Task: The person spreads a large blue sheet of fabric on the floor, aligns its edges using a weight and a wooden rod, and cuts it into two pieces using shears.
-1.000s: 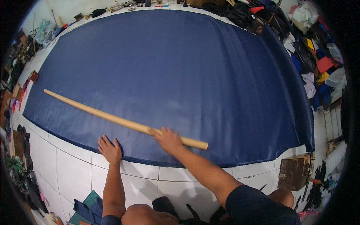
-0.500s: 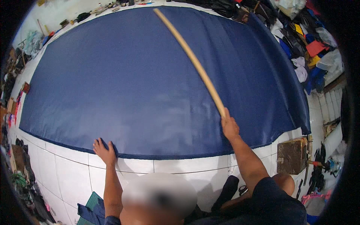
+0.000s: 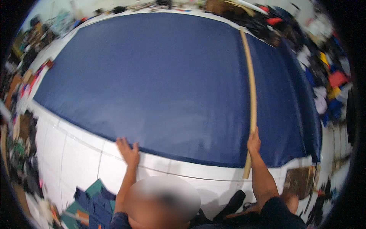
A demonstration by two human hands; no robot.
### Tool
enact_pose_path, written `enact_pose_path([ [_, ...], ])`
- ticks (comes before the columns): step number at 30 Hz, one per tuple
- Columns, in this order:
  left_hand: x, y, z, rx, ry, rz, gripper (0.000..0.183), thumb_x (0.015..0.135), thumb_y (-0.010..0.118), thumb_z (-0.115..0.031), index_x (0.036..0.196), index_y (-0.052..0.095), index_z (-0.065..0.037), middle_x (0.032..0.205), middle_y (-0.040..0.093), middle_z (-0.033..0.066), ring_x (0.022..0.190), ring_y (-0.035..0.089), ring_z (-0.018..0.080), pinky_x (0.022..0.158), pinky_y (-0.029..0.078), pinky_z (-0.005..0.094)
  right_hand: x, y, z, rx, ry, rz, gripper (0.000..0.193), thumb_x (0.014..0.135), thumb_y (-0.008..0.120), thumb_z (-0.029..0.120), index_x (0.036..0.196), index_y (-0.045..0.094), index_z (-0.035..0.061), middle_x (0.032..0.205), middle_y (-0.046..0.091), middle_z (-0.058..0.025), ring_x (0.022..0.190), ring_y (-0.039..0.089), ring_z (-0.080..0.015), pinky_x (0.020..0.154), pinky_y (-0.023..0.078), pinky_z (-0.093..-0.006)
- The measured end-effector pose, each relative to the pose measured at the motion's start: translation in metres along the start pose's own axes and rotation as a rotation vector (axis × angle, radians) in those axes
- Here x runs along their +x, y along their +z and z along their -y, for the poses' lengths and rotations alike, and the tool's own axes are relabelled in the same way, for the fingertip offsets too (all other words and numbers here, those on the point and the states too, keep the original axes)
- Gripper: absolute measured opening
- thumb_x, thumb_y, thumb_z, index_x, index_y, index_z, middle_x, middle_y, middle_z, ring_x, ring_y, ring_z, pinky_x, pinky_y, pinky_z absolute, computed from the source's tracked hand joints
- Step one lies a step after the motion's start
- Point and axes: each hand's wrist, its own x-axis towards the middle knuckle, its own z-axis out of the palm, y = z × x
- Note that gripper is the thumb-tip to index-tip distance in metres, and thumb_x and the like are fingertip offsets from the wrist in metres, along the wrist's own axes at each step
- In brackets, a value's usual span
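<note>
A large sheet of dark blue, slightly shiny material (image 3: 160, 84) is spread over the white tiled floor, with ripples toward its right side. My right hand (image 3: 254, 142) is closed around a long pale wooden stick (image 3: 250, 80) near its near end. The stick lies across the right part of the sheet, from the far edge to just past the near edge. At the near edge, left of centre, my left hand (image 3: 128, 151) rests with fingers spread on the sheet's border, holding nothing.
Dark blue and green fabric pieces (image 3: 95, 202) lie at the lower left. A brown block (image 3: 299, 182) stands by the sheet's near right corner. Heaped bags and cloths (image 3: 331, 84) line the right side, and clutter (image 3: 24, 152) runs along the left.
The stick has swung right, from a slant across the sheet to nearly straight away from me, and its near end now shows below my right hand. The whole view has shifted.
</note>
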Motion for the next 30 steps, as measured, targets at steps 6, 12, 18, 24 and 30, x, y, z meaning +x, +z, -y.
enact_pose_path([
  [6, 0.002, -0.001, -0.025, 0.023, 0.052, -0.072, 0.073, 0.087, 0.063, -0.038, 0.142, 0.042, 0.005, 0.152, 0.029, 0.0296, 0.144, 0.02, 0.0477, 0.117, 0.019, 0.0535, -0.03, 0.057, 0.089, 0.008, -0.389, 0.156, 0.06, 0.102, 0.045, 0.04, 0.154, 0.026, 0.0183, 0.106, 0.065, -0.0298, 0.098, 0.063, -0.0476, 0.085, 0.05, -0.0529],
  [12, -0.003, -0.005, -0.023, 0.043, 0.019, -0.057, 0.071, 0.087, 0.063, -0.037, 0.142, 0.043, 0.004, 0.152, 0.031, 0.0293, 0.143, 0.022, 0.048, 0.116, 0.02, 0.0534, -0.066, 0.126, 0.244, -0.237, -0.766, 0.434, 0.065, 0.099, 0.05, 0.043, 0.154, 0.024, 0.0213, 0.103, 0.064, -0.0252, 0.092, 0.065, -0.0428, 0.082, 0.052, -0.0524],
  [18, -0.005, -0.004, -0.021, -0.142, 0.01, -0.116, 0.06, 0.092, 0.056, -0.023, 0.143, 0.04, 0.003, 0.151, 0.032, 0.0269, 0.142, 0.026, 0.0444, 0.116, 0.023, 0.0503, -0.157, 0.16, 0.296, -0.221, -1.132, 0.719, 0.065, 0.098, 0.051, 0.043, 0.154, 0.024, 0.0238, 0.106, 0.064, -0.0235, 0.094, 0.066, -0.041, 0.081, 0.053, -0.0515],
  [24, -0.019, -0.019, 0.016, -0.469, -0.362, -0.342, 0.055, 0.097, 0.051, -0.022, 0.142, 0.036, 0.007, 0.131, 0.047, 0.0253, 0.124, 0.046, 0.0357, 0.107, 0.035, 0.0398, -0.215, 0.12, 0.29, -0.298, -1.265, 0.874, 0.063, 0.098, 0.052, 0.04, 0.153, 0.026, 0.0262, 0.104, 0.064, -0.0215, 0.092, 0.066, -0.0378, 0.079, 0.055, -0.05],
  [30, -0.04, -0.041, -0.007, -0.081, -0.536, -0.347, 0.091, 0.085, 0.07, -0.044, 0.147, 0.025, 0.004, 0.122, 0.05, 0.0255, 0.118, 0.049, 0.0392, 0.103, 0.039, 0.045, -0.258, 0.106, 0.217, -0.251, -1.278, 0.859, 0.063, 0.096, 0.055, 0.041, 0.151, 0.032, 0.0198, 0.102, 0.063, -0.0181, 0.088, 0.067, -0.0338, 0.077, 0.056, -0.0456],
])
